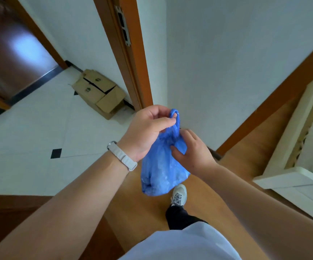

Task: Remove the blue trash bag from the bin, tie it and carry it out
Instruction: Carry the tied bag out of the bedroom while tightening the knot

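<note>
The blue trash bag (pixel 159 171) hangs in the air in front of me, above the wooden floor, full and rounded at the bottom. My left hand (pixel 148 128) pinches the twisted top loop of the bag between thumb and fingers. Just below, my right hand (pixel 191 149) grips the gathered neck of the bag from the right side. No bin shows in this view.
An orange-brown door frame (pixel 133 59) stands straight ahead, with a white tiled floor (pixel 29 139) beyond it. A flattened cardboard box (pixel 99 91) lies against the wall there. A cream wooden furniture piece (pixel 292 166) is on the right. My shoe (pixel 179 195) steps forward.
</note>
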A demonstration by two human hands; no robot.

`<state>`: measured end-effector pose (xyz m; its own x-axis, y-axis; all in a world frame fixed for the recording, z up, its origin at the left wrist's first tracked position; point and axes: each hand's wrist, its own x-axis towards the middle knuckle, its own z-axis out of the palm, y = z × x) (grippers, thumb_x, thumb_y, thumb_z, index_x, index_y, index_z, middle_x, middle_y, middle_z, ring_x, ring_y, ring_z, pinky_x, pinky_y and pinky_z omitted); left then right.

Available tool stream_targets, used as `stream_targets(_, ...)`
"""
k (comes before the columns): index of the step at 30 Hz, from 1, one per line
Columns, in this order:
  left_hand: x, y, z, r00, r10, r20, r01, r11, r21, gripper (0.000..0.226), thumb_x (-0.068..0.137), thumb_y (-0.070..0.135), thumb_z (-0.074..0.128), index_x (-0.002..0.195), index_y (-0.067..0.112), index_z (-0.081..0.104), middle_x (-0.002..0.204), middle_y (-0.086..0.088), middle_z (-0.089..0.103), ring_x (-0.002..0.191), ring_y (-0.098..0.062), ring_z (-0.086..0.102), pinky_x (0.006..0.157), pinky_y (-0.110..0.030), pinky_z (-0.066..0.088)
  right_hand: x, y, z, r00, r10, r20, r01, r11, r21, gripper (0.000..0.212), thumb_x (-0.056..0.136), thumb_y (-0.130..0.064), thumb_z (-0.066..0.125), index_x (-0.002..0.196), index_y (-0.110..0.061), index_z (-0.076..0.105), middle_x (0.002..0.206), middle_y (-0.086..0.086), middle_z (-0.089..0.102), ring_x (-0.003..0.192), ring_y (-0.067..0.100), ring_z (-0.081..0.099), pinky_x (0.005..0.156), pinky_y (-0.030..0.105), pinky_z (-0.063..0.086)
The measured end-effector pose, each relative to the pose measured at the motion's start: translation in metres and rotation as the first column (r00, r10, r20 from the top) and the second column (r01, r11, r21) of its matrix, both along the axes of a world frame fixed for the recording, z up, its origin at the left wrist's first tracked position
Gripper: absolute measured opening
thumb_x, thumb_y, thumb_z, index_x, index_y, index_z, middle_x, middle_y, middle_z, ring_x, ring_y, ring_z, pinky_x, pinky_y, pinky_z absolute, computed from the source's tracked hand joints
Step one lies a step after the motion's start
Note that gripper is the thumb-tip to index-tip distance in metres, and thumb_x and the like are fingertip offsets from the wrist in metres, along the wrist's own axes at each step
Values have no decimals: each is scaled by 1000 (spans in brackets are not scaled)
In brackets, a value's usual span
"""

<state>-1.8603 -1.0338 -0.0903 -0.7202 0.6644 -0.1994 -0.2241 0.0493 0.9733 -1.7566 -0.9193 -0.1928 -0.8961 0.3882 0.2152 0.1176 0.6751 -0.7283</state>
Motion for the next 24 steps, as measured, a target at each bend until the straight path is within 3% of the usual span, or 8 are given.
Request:
stream_targets(5,-46,48,-3,999,-49,-7,48,995,-85,9,73,11,68,80,16,72,78,-5,68,77,-20,60,79,-35,45,-45,39,-7,999,-20,-37,19,999,-27,27,76,-18,67,93,-20,46,85,-12,43,68,10,39,61,20,30)
stream_targets(10,-82,83,-9,996,-88,1,88,990,-108,10,74,12,68,80,17,73,79,-2,70,79,-20,61,80,-36,45,-79,72,-6,999,-30,-27,29,999,-32,35,77,-16,67,88,-28,37,72,-25,31,64,17,36,56,15,23)
stream_targets(13,-104,100,-12,992,-123,14,124,987,-103,9,74,16,71,81,19,74,83,-8,68,83,-25,59,83,-41,44,-93,85,-8,998,-55,-17,54,998,-34,34,78,-17,67,92,-27,38,74,-25,32,65,15,36,58,13,22)
stream_targets(19,-146,130,-31,980,-194,46,197,975,-104,9,75,14,70,80,19,74,79,-4,69,73,-16,59,73,-32,43,-126,108,-28,987,-151,56,152,988,-18,29,77,-16,68,101,-11,53,85,-12,40,68,14,38,59,11,22)
stream_targets(24,-183,157,-73,953,-264,146,282,952,-122,11,74,10,68,83,15,72,83,-7,70,84,-25,60,83,-41,43,-152,120,-57,966,-210,151,213,977,-6,45,75,-13,68,81,-34,28,78,-11,37,60,18,36,54,14,18)
